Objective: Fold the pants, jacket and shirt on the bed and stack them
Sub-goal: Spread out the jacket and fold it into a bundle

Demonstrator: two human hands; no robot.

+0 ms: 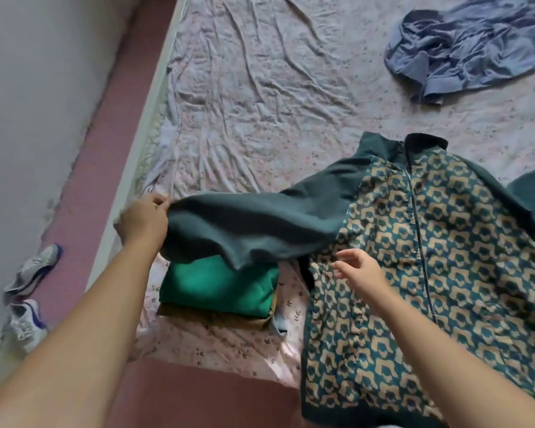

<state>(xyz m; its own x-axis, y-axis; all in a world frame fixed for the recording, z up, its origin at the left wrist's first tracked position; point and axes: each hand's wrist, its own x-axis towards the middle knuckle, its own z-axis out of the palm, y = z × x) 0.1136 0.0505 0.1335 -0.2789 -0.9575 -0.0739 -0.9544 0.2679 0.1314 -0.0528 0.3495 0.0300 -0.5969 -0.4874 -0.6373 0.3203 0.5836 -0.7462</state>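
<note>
A dark green jacket with a tan pattern and a front zip lies flat on the bed, collar pointing away from me. My left hand grips the cuff end of its plain green left sleeve, stretched out to the left and lifted. Under that sleeve sits a folded bright green garment on top of another folded olive piece. My right hand hovers with relaxed fingers over the jacket's left front panel, holding nothing. A crumpled blue shirt lies at the far right of the bed.
The bed has a wrinkled pink floral sheet. Its left edge runs beside a pink floor strip and a grey wall. Two sneakers lie on the floor at lower left.
</note>
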